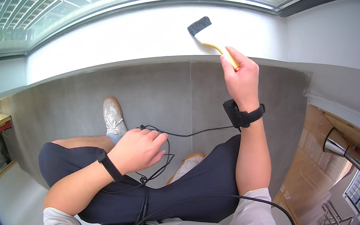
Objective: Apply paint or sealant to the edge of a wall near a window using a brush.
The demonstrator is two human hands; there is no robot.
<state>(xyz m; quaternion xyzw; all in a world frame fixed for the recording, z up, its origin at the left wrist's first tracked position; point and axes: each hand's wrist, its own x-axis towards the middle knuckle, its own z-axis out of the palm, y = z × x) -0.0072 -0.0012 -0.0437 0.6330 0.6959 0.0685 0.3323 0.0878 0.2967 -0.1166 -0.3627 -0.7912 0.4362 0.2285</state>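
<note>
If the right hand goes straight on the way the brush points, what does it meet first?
Probably the white ledge: the right hand holds the brush with its bristles already at that surface. The window lies beyond. Depth is unclear.

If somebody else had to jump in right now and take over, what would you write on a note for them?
Right hand: closed around the yellow handle of a brush, with the dark bristles resting on the white window ledge.
Left hand: loosely curled, fingers on a thin black cable above the knee, holding nothing else.
Position: the person is crouched or seated on the grey tiled floor facing the ledge under the window.
Done: the brush is in hand and on the ledge. How much of the ledge has been brushed cannot be told.
Left: probably the rest of the ledge on both sides of the brush.
</note>
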